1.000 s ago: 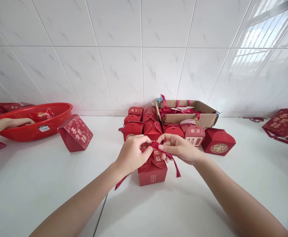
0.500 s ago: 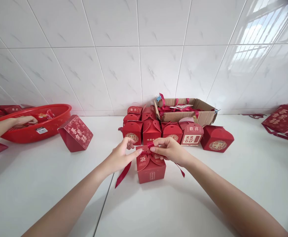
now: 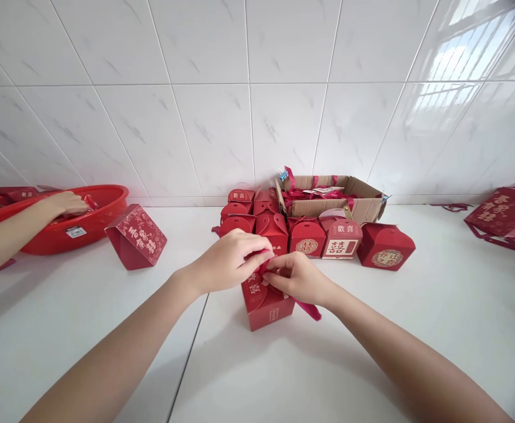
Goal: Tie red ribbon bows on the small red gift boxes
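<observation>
A red gift box [image 3: 270,314] with folded top flaps and printed characters stands upright on the white table, right before me. Over its top, my left hand [image 3: 235,258] pinches a red ribbon [image 3: 308,309], fingers closed. Close against it, my right hand [image 3: 299,276] also pinches the ribbon, thumb and forefinger together. One ribbon tail hangs out below my right hand on the right side of the box. My fingers hide most of the ribbon where it crosses the flaps.
Several closed red boxes [image 3: 271,231] stand behind, beside a cardboard box [image 3: 334,208] of ribbons. At left, another person's hand [image 3: 66,202] is over a red plastic basket [image 3: 120,197], near a tilted red box [image 3: 138,238]. A red bag [image 3: 504,211] lies far right.
My left hand has closed and moved up over the box top, drawing in the left ribbon tail. The other person's hand has risen and moved right over the basket.
</observation>
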Demonstrator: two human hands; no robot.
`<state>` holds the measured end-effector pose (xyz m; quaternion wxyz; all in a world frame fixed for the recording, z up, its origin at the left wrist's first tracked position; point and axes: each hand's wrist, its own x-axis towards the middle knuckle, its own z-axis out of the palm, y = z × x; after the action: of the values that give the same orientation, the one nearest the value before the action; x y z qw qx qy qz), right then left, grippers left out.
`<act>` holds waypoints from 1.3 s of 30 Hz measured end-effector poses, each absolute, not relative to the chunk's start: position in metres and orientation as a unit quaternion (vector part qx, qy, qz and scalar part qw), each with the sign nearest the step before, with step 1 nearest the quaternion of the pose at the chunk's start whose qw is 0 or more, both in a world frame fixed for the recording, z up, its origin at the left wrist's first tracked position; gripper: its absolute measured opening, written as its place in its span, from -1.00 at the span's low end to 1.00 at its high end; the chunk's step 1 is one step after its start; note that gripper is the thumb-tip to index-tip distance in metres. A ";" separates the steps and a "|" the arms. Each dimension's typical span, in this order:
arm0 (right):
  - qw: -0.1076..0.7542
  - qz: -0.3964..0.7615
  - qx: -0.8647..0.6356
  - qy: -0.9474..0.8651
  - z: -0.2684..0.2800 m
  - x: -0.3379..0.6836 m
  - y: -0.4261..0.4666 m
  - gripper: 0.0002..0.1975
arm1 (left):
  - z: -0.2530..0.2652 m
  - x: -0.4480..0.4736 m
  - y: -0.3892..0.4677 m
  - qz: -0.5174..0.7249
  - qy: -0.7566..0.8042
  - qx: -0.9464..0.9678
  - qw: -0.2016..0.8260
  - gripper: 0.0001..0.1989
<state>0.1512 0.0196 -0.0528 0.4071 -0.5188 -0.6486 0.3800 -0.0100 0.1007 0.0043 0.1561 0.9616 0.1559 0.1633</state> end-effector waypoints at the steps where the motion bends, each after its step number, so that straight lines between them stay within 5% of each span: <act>1: 0.403 0.376 -0.509 -0.661 -0.053 0.152 0.019 -0.83 | 0.003 -0.002 0.105 0.157 0.148 0.966 0.142 -0.71; 8: 0.425 0.398 -0.535 -0.612 -0.058 0.150 0.024 -0.69 | -0.028 0.001 0.116 0.403 0.298 0.865 0.030 -0.85; 15: 0.434 0.385 -0.544 -0.607 -0.064 0.144 0.025 -0.69 | -0.049 -0.023 0.095 0.307 0.278 0.844 0.341 -0.79; 21: 0.519 0.360 -0.520 -0.574 -0.075 0.140 0.024 -0.71 | -0.065 -0.023 0.091 0.336 0.269 0.809 0.401 -0.81; 27: 0.516 0.321 -0.513 -0.607 -0.079 0.140 0.024 -0.81 | -0.073 -0.023 0.088 0.353 0.269 0.763 0.470 -0.84; 39: 0.456 0.202 -0.571 -0.652 -0.071 0.142 0.018 -0.84 | -0.078 -0.024 0.086 0.414 0.268 0.789 0.367 -0.95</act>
<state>0.1421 0.0176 -0.0710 0.4560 -0.5712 -0.6519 0.2022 -0.0243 0.0857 -0.0781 0.3668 0.7889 0.2682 0.4137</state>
